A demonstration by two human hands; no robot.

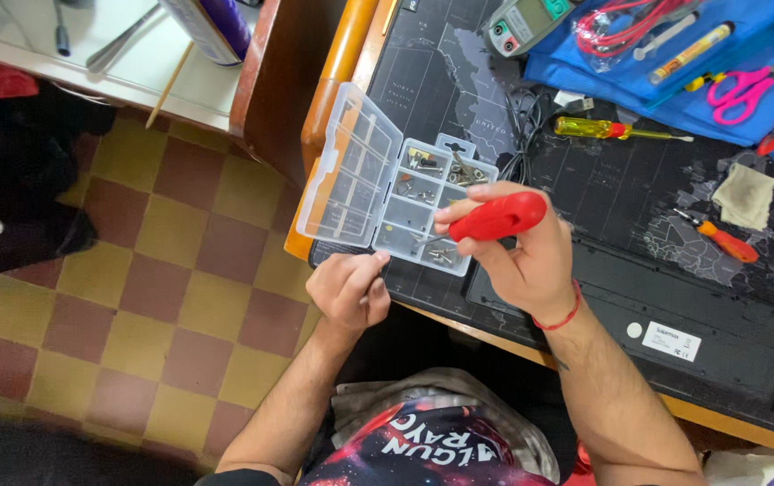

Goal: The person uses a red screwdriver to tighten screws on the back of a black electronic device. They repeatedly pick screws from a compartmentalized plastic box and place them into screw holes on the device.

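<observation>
My right hand (522, 256) grips a red screwdriver handle (497, 217), held over the near edge of the desk. Its metal tip points left toward a clear plastic parts box (396, 193) that lies open, lid flipped to the left, with small screws in several compartments. My left hand (349, 288) is just below the box's near corner, fingers pinched together around something too small to make out.
A dark desk mat with a world map (603, 180) covers the desk. A black flat device (675, 315) lies upside down near me. A yellow screwdriver (616, 130), small orange screwdriver (720, 238), pink scissors (747, 90), blue cloth (585, 72), meter (526, 22). Checkered floor on the left.
</observation>
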